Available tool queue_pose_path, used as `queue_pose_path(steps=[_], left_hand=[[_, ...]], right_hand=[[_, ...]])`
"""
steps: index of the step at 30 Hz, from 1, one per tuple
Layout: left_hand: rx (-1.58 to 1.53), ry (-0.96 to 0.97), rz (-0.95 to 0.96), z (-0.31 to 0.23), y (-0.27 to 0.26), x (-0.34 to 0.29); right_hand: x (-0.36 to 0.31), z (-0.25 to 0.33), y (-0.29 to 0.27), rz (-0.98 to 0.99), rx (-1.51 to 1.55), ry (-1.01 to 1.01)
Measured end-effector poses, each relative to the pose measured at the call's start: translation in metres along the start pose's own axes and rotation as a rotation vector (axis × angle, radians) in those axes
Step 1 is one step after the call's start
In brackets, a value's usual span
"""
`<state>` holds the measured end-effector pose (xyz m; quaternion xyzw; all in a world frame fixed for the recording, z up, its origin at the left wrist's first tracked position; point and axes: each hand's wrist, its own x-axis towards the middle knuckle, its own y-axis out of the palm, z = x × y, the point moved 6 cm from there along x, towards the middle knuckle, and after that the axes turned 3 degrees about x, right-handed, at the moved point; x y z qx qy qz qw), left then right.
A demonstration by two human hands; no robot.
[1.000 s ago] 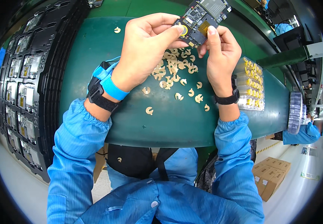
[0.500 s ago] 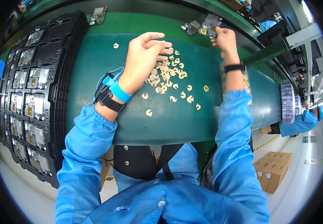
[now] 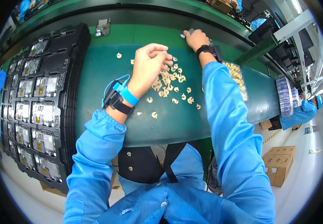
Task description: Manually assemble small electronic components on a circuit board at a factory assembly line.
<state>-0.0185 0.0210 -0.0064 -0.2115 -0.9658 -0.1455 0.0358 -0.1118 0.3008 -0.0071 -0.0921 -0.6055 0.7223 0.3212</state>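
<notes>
Cream-coloured, C-shaped pieces [image 3: 166, 80] lie in a loose pile on the green mat. My left hand [image 3: 149, 67] hovers at the far left edge of this pile. Its thumb and fingers are drawn together, and whatever is between them is too small to make out. At the mat's far edge, my right hand [image 3: 197, 40] is closed on a circuit board [image 3: 191, 30], which shows only in part behind the knuckles. The fingertips of that hand are mostly hidden. Each wrist wears a black strap; the left one also has a blue band.
Stacked black trays [image 3: 62, 100] hold circuit boards on the left. One more circuit board [image 3: 102, 27] lies at the far left. Right of my right forearm is a clear tray of yellow rings [image 3: 237, 79]. Cartons [image 3: 279, 164] stand on the floor; a co-worker [image 3: 304, 112] is at right.
My right hand has moved left and lower over the far edge; the board it held up is now mostly hidden. My left fingers have drawn closer together. The view has shifted slightly.
</notes>
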Motion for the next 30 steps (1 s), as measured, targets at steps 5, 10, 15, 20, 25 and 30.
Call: queue_pose_path(steps=[5,10,15,20,25,30], left_hand=[[0.008,0.046,-0.002,-0.008,-0.004,-0.009],[0.013,0.019,0.034,-0.003,0.007,-0.003],[0.016,0.004,-0.145,0.005,-0.009,-0.003],[0.03,0.04,-0.189,-0.001,-0.007,-0.003],[0.098,-0.019,-0.128,-0.009,-0.002,-0.006],[0.012,-0.025,-0.017,-0.002,0.001,-0.003]], right_hand=[[-0.003,0.021,0.026,-0.057,0.34,0.15],[0.004,0.018,0.039,0.146,1.215,0.115],[-0.115,0.088,-0.021,0.64,1.74,-0.073],[-0.149,0.074,-0.048,0.405,1.882,-0.085],[-0.163,0.067,-0.063,0.4,1.949,-0.06],[-0.173,0.047,-0.064,0.243,1.656,-0.141]])
